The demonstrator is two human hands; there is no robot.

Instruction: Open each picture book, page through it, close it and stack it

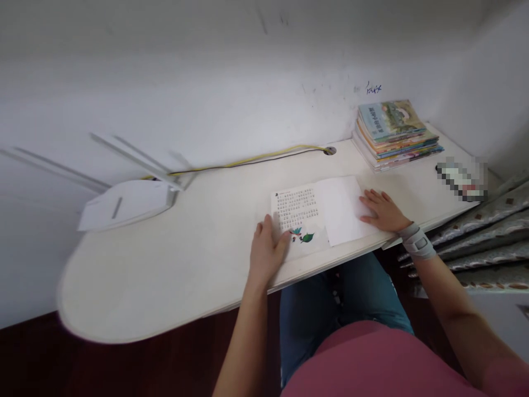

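An open booklet lies flat on the white table, near its front edge. Rows of printed characters and a small picture with a green leaf fill its left page; the right side is a plain white sheet. My left hand rests at the booklet's left edge, thumb over the page and fingers stretched out. At the right edge of the white sheet lies my right hand, its fingers spread and the tips touching the paper. Neither hand grips anything.
A stack of books stands at the back right. Near the right end lies a blurred-out object. A white router with antennas sits at the left, its cables running along the wall to a hole. Patterned curtain hangs at right.
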